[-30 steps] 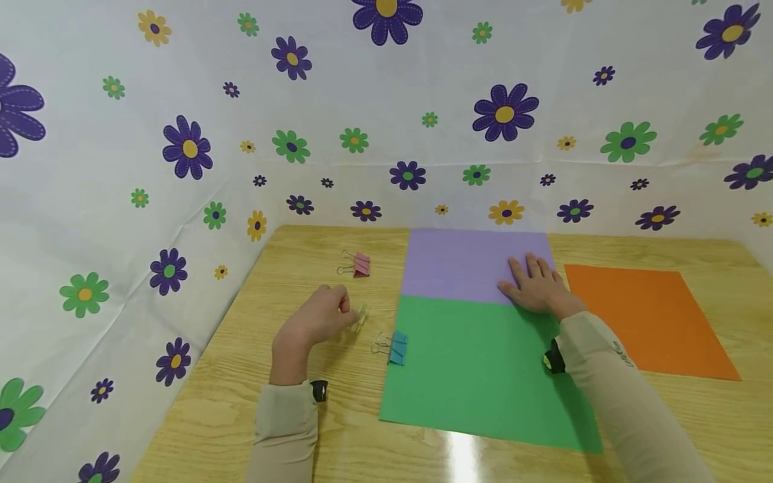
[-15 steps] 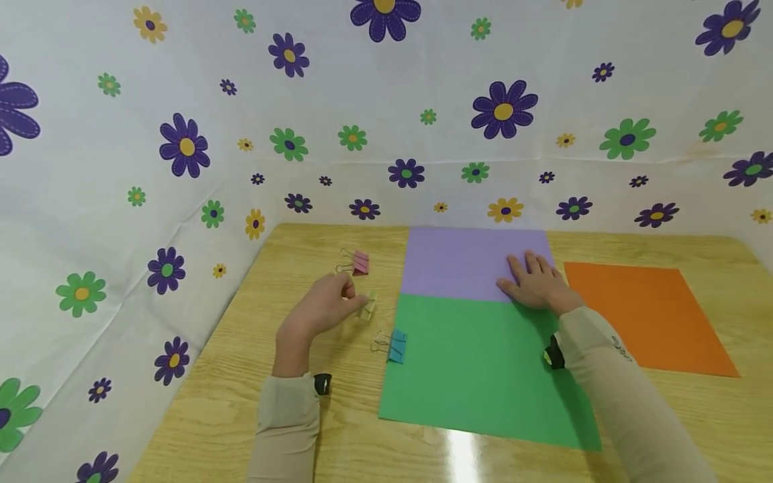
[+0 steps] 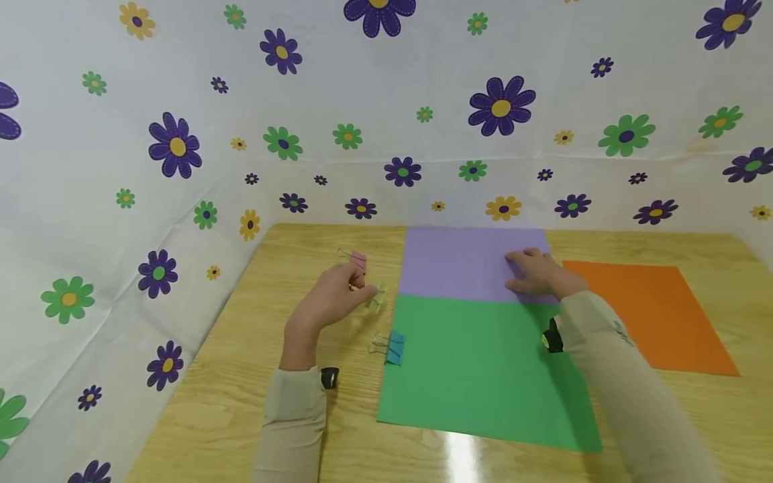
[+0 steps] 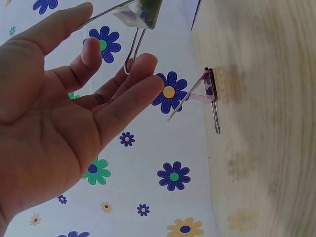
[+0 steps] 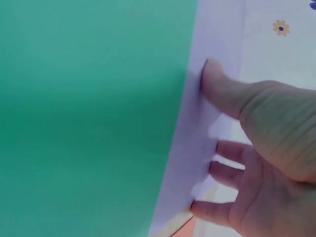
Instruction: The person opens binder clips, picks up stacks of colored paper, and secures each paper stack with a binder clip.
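Observation:
My left hand holds a pale yellow binder clip by its wire handles, raised over the wood left of the paper. In the left wrist view, the thumb is on one handle of the yellow clip and fingers are at the other. Farther back, a pink binder clip lies partly behind the fingers. My right hand touches the purple sheet with its fingertips, bent at the knuckles. The green sheet adjoins the purple one on the near side. A blue binder clip is at the green sheet's left edge.
An orange sheet lies flat to the right, beyond the right forearm. Behind and to the left of the wooden table hangs a white cloth with printed flowers.
My left hand has moved away from me and rightward with the yellow binder clip. The right hand's fingers, flat on the purple sheet before, have drawn in and bent.

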`<state>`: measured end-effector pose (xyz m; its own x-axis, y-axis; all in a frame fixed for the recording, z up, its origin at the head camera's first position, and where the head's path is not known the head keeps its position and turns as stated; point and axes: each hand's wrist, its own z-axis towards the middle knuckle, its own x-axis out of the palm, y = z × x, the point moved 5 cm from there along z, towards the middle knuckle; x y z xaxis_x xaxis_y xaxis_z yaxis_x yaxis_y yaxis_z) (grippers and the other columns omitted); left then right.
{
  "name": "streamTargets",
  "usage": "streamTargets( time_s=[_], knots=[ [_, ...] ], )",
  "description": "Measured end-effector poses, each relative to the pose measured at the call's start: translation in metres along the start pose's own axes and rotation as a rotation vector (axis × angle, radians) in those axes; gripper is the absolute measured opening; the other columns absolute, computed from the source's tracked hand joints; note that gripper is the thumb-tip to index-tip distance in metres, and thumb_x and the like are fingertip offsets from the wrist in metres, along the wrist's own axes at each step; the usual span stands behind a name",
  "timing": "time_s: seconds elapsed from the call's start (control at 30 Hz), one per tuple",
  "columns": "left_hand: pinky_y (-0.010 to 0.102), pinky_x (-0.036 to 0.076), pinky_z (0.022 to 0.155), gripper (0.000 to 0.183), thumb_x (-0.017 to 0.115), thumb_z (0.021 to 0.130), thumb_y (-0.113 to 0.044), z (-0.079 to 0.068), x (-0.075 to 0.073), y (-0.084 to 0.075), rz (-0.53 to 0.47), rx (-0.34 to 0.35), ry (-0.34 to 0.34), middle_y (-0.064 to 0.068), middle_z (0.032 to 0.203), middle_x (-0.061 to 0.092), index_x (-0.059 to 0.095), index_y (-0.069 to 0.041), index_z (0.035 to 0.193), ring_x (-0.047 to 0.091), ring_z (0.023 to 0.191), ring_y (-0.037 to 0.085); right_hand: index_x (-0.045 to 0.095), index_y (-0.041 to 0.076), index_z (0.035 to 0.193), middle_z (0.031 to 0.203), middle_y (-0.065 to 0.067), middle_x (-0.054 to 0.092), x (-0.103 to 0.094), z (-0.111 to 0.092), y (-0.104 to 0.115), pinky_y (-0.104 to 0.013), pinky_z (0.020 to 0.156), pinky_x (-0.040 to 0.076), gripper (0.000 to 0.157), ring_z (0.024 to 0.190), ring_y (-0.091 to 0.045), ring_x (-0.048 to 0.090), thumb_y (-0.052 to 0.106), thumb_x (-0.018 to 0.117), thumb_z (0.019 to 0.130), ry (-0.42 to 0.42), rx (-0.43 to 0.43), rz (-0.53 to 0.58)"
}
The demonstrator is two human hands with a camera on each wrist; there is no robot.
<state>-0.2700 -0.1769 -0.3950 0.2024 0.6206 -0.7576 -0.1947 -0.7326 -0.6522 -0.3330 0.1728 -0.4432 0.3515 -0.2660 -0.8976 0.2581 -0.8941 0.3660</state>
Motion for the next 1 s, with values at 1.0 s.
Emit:
streamTargets(
  time_s=[1.0],
  knots=[
    [0.034, 0.057, 0.085, 0.034, 0.062, 0.099, -0.031, 0.027, 0.019, 0.013, -0.729, -0.255, -0.244, 0.014, 0.101, 0.061, 0.056, 0.002, 0.101, 0.067, 0.091, 0.023, 0.039, -0.027, 0.123, 0.11, -0.043, 0.037, -0.006, -0.007, -0.018, -0.052, 0.081, 0.049, 0.102, 0.097, -0.05, 0.045, 0.057, 0.076, 0.079, -0.032, 0.451, 0.048]
  ],
)
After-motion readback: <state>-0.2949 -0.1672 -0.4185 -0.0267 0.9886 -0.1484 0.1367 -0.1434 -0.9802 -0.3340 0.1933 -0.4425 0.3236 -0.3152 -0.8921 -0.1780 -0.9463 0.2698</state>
